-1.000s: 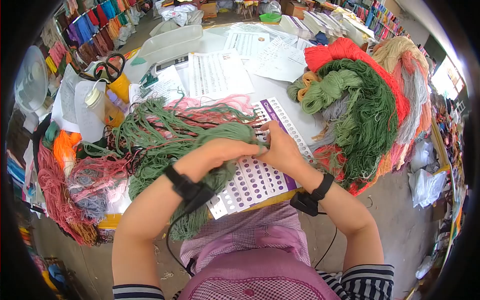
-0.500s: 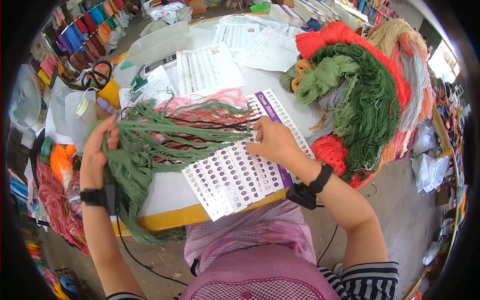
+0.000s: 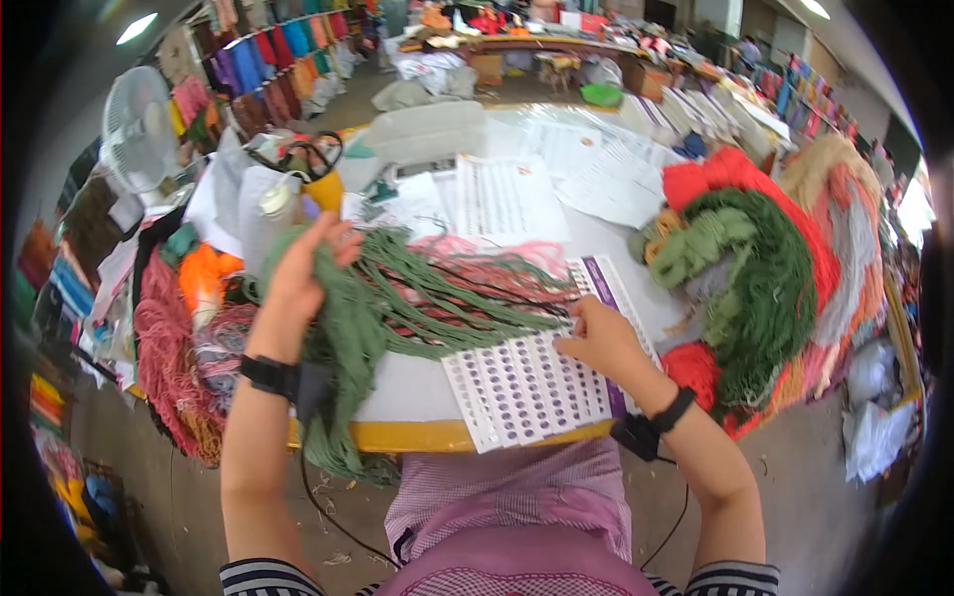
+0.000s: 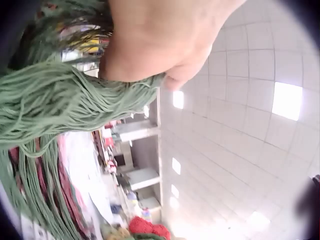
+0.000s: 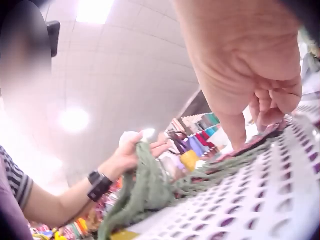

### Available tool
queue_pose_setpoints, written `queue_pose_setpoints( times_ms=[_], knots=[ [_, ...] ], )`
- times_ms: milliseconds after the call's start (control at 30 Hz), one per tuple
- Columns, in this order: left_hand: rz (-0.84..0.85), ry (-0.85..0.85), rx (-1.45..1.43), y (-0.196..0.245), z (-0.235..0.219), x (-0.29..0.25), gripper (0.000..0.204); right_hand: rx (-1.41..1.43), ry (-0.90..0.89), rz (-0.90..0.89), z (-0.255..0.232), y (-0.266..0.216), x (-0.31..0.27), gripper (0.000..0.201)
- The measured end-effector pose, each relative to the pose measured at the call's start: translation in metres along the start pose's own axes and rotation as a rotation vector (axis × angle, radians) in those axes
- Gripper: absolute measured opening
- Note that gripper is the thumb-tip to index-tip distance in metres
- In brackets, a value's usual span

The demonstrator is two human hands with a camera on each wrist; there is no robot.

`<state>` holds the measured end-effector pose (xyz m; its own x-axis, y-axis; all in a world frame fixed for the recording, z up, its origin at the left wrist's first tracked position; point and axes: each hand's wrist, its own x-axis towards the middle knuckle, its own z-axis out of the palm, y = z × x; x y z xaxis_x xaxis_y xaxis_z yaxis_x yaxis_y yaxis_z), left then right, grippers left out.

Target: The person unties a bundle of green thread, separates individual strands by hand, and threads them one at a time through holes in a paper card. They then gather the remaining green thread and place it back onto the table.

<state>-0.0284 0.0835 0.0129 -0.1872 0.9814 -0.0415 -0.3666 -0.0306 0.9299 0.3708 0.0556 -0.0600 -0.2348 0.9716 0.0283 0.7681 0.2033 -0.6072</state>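
A thick bundle of green yarn [image 3: 348, 313] hangs from my raised left hand [image 3: 303, 273], which grips it between thumb and fingers. The bundle's lower end drops over the table's front edge. White punched sample cards [image 3: 517, 392] with purple strips lie overlapped at the front of the table. Over their right part, my right hand [image 3: 608, 343] reaches with bent fingers, thumb and fingertips apart and low over the card holes [image 5: 240, 200]. Green, pink and black strands [image 3: 467, 298] spread leftward from the card's edge near those fingertips.
Red, dark green, grey and beige skeins [image 3: 765, 258] pile up on the right. Pink and orange yarn [image 3: 204, 283] heaps at the left edge, near a yellow cup [image 3: 323, 189] with scissors. Printed sheets [image 3: 507, 199] and a clear plastic tray [image 3: 427, 129] lie farther back.
My left hand has moved away from the right hand, leftward and up, drawing the green yarn with it. The right hand stays by the cards. The head view has tilted up.
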Motion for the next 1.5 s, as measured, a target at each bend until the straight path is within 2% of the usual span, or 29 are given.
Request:
queue_pose_setpoints(
  times_ms=[33,100,133,167,233,267,333,367,433,500,567,700,800,833,900,933,1000,1133,1200,1233,1300,1433,1500],
  knots=[
    [0.005,-0.021,-0.087,0.000,0.029,-0.022,0.052,-0.003,0.001,-0.029,-0.002,-0.012,0.000,0.046],
    [-0.015,-0.249,-0.162,-0.009,0.064,-0.051,0.074,0.378,0.050,-0.236,-0.001,-0.035,-0.006,0.032],
    [-0.092,-0.348,-0.310,-0.014,0.080,-0.065,0.077,0.631,0.015,-0.287,0.003,-0.049,-0.007,0.021],
    [-0.137,-0.414,-0.335,-0.020,0.095,-0.079,0.082,0.793,-0.059,-0.213,-0.002,-0.066,-0.011,0.020],
    [-0.168,-0.508,-0.343,-0.035,0.115,-0.100,0.080,1.104,-0.139,-0.220,-0.013,-0.101,-0.022,0.021],
    [-0.178,-0.514,-0.347,-0.040,0.124,-0.107,0.080,1.102,-0.132,-0.210,-0.011,-0.102,-0.025,0.021],
    [0.009,-0.579,0.063,-0.047,0.135,-0.115,0.067,1.218,-0.298,-0.205,-0.009,-0.102,-0.027,0.020],
    [0.006,-0.578,0.061,-0.049,0.134,-0.116,0.067,1.218,-0.300,-0.200,-0.007,-0.100,-0.029,0.020],
    [0.044,-0.634,0.292,-0.049,0.125,-0.116,0.054,1.205,-0.207,-0.223,-0.004,-0.093,-0.031,0.019],
    [0.028,-0.632,0.293,-0.054,0.115,-0.112,0.047,1.237,-0.217,-0.227,-0.004,-0.087,-0.032,0.020],
    [-0.181,-0.558,0.106,-0.049,0.117,-0.113,0.047,1.269,-0.223,-0.230,-0.002,-0.080,-0.031,0.021],
    [-0.250,-0.490,0.039,-0.046,0.134,-0.122,0.046,1.283,-0.245,-0.185,-0.001,-0.087,-0.036,0.018],
    [-0.099,-0.549,0.235,-0.056,0.132,-0.122,0.044,1.263,-0.206,-0.176,0.001,-0.088,-0.038,0.017],
    [-0.098,-0.549,0.234,-0.061,0.124,-0.119,0.044,1.267,-0.184,-0.199,0.002,-0.086,-0.038,0.017],
    [0.068,-0.667,0.377,-0.065,0.113,-0.115,0.044,1.259,-0.180,-0.172,0.001,-0.087,-0.039,0.016],
    [0.068,-0.664,0.375,-0.064,0.112,-0.115,0.044,1.252,-0.174,-0.143,0.001,-0.087,-0.040,0.014],
    [-0.066,-0.616,0.248,-0.059,0.115,-0.118,0.043,1.238,-0.172,-0.124,0.001,-0.086,-0.040,0.014],
    [-0.016,-0.630,0.202,-0.067,0.120,-0.121,0.042,1.227,-0.157,-0.139,0.005,-0.085,-0.037,0.013],
    [-0.119,-0.599,0.078,-0.074,0.117,-0.116,0.041,1.256,-0.141,-0.132,0.007,-0.086,-0.038,0.012],
    [-0.119,-0.597,0.077,-0.071,0.116,-0.117,0.041,1.285,-0.127,-0.127,0.007,-0.086,-0.038,0.012],
    [-0.062,-0.564,0.293,-0.061,0.115,-0.122,0.039,1.299,-0.099,-0.123,0.008,-0.087,-0.040,0.011],
    [-0.033,-0.508,0.222,-0.068,0.107,-0.118,0.036,1.356,-0.079,-0.120,0.010,-0.083,-0.039,0.011],
    [-0.072,-0.418,0.205,-0.070,0.109,-0.119,0.035,1.341,-0.096,-0.105,0.007,-0.085,-0.040,0.011]
  ],
)
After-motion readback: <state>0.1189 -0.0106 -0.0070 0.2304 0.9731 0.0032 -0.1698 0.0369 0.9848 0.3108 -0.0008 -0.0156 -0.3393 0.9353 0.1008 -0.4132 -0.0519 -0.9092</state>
